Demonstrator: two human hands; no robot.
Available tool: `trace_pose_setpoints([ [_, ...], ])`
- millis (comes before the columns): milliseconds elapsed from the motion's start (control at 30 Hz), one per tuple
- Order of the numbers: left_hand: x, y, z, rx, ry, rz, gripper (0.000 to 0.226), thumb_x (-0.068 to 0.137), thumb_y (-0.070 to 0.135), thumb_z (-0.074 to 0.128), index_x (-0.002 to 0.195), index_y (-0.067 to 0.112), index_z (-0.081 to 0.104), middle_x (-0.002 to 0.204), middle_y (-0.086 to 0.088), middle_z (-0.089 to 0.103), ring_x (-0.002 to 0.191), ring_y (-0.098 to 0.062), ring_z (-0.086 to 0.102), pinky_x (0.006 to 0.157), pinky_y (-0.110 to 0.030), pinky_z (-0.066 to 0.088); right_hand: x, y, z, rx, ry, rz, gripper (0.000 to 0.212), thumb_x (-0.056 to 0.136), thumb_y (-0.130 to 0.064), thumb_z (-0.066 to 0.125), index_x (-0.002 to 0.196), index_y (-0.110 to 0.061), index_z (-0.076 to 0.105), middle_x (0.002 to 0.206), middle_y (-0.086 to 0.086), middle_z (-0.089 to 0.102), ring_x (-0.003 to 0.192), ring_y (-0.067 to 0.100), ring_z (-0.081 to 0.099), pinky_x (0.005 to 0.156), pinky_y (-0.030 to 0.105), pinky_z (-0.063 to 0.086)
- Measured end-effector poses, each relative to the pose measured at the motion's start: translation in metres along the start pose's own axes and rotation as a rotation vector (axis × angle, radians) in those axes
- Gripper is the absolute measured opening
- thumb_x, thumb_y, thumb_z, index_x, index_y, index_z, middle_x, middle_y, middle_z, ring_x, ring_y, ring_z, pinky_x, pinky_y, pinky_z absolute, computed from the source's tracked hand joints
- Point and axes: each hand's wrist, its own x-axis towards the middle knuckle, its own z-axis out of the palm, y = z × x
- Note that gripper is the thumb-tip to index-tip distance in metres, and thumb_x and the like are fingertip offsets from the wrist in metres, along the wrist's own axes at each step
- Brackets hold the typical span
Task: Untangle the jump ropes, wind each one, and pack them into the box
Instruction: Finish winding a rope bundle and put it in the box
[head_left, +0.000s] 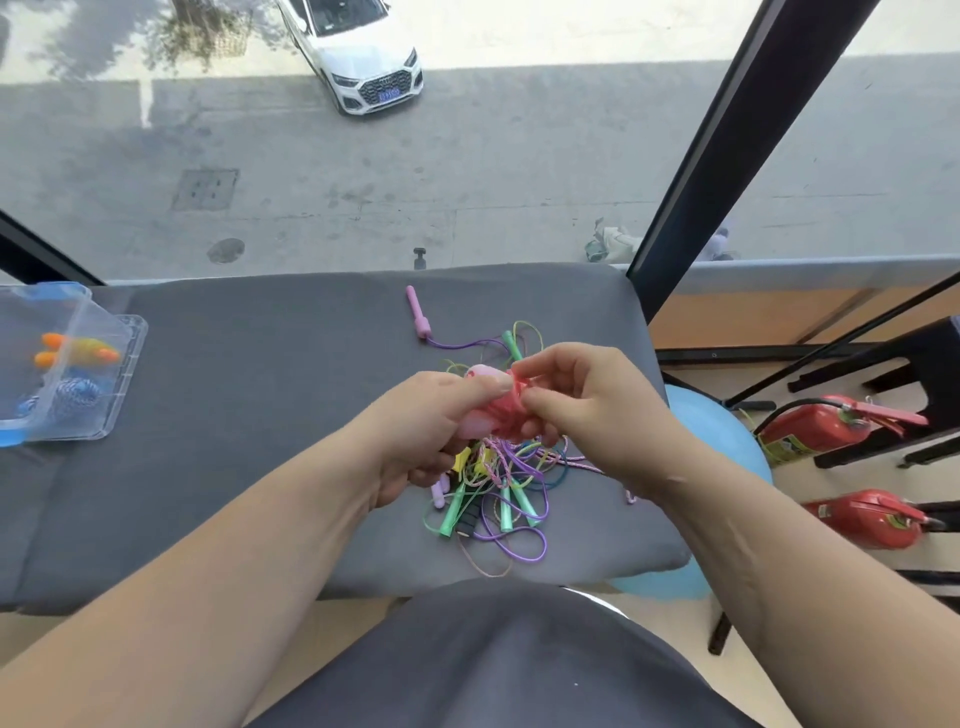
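Gripping the pink jump rope in curled left hand fingers and pinching its bunched cord with right hand fingertips, just above the tangled ropes on the grey counter. Working well apart from the clear box at far left, apparently holding two wound ropes.

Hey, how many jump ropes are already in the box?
2. An orange-handled rope lies at the far side of the clear plastic box, a wound blue rope nearer. The frame edge cuts the box, so more may be hidden.
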Motion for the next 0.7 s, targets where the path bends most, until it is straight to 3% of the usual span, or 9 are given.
trace_pose_setpoints([
  [67, 0.000, -0.003, 0.006, -0.071, 0.050, 0.079, 0.037, 0.090, 0.041, 0.071, 0.106, 0.012, 0.055, 0.066, -0.002, 0.043, 0.041, -0.009, 0.025, 0.042, -0.018, 0.019, 0.002, -0.002, 0.005, 0.118, 0.051, 0.000, 0.019, 0.091, 0.007, 0.058, 0.105, -0.003, 0.068, 0.073, 0.011, 0.070, 0.060, 0.014, 0.066, 0.058, 0.024, 0.052],
  [133, -0.003, -0.002, 0.012, -0.132, 0.144, 0.186, 0.039, 0.087, 0.026, 0.078, 0.112, 0.013, 0.051, 0.070, 0.004, 0.064, 0.043, -0.005, 0.049, 0.041, -0.019, 0.034, 0.005, -0.005, 0.009, 0.190, 0.116, -0.027, 0.017, 0.091, 0.005, 0.062, 0.105, -0.004, 0.068, 0.074, 0.010, 0.071, 0.059, 0.014, 0.066, 0.059, 0.025, 0.052],
  [200, -0.003, -0.003, 0.016, -0.130, 0.204, 0.318, 0.046, 0.080, 0.018, 0.085, 0.113, 0.016, 0.054, 0.089, 0.005, 0.077, 0.075, -0.006, 0.072, 0.064, -0.020, 0.053, 0.009, -0.009, 0.010, 0.255, 0.163, -0.042, 0.018, 0.091, 0.004, 0.065, 0.107, -0.005, 0.067, 0.075, 0.009, 0.072, 0.062, 0.015, 0.068, 0.061, 0.025, 0.054],
  [267, -0.002, -0.006, 0.015, -0.073, 0.305, 0.446, 0.035, 0.081, 0.016, 0.085, 0.107, 0.016, 0.061, 0.092, 0.000, 0.077, 0.089, -0.018, 0.074, 0.081, -0.033, 0.057, 0.011, -0.013, 0.008, 0.302, 0.166, -0.045, 0.021, 0.091, 0.003, 0.066, 0.112, -0.001, 0.065, 0.080, 0.013, 0.072, 0.066, 0.017, 0.070, 0.062, 0.025, 0.056],
  [367, -0.001, -0.004, 0.005, -0.134, 0.419, 0.607, 0.011, 0.088, 0.013, 0.077, 0.092, 0.015, 0.068, 0.065, -0.010, 0.059, 0.064, -0.017, 0.054, 0.063, -0.031, 0.047, 0.009, -0.014, 0.005, 0.274, 0.123, -0.028, 0.026, 0.087, -0.001, 0.073, 0.112, 0.002, 0.066, 0.083, 0.016, 0.071, 0.063, 0.017, 0.069, 0.059, 0.024, 0.054],
  [467, 0.000, 0.002, -0.002, -0.089, 0.452, 0.694, 0.010, 0.086, 0.034, 0.077, 0.093, 0.027, 0.074, 0.088, -0.018, 0.067, 0.079, -0.016, 0.060, 0.074, -0.038, 0.052, 0.003, -0.011, 0.011, 0.206, 0.105, -0.029, 0.021, 0.086, -0.007, 0.076, 0.105, -0.002, 0.071, 0.079, 0.015, 0.070, 0.059, 0.016, 0.066, 0.057, 0.024, 0.052],
  [533, 0.001, 0.004, -0.004, -0.046, 0.453, 0.644, 0.017, 0.087, 0.044, 0.074, 0.098, 0.032, 0.073, 0.101, -0.008, 0.070, 0.092, -0.015, 0.066, 0.085, -0.037, 0.056, 0.001, -0.010, 0.014, 0.179, 0.119, -0.045, 0.017, 0.085, -0.011, 0.078, 0.101, -0.005, 0.072, 0.078, 0.013, 0.072, 0.059, 0.016, 0.066, 0.056, 0.027, 0.053],
  [633, -0.004, 0.005, 0.000, -0.213, 0.296, 0.529, 0.032, 0.090, 0.048, 0.062, 0.108, 0.022, 0.063, 0.092, 0.000, 0.071, 0.077, -0.014, 0.068, 0.064, -0.033, 0.056, 0.000, -0.013, 0.018, 0.052, 0.114, -0.096, 0.013, 0.085, -0.014, 0.078, 0.096, -0.010, 0.073, 0.068, 0.005, 0.069, 0.058, 0.018, 0.065, 0.057, 0.033, 0.056],
  [700, -0.005, 0.004, 0.002, -0.242, 0.320, 0.461, 0.043, 0.093, 0.053, 0.053, 0.113, 0.015, 0.057, 0.092, -0.005, 0.067, 0.067, -0.015, 0.066, 0.052, -0.030, 0.053, 0.001, -0.014, 0.019, -0.060, 0.121, -0.147, 0.008, 0.092, -0.018, 0.070, 0.087, -0.012, 0.072, 0.064, 0.006, 0.067, 0.055, 0.021, 0.064, 0.057, 0.036, 0.056],
])
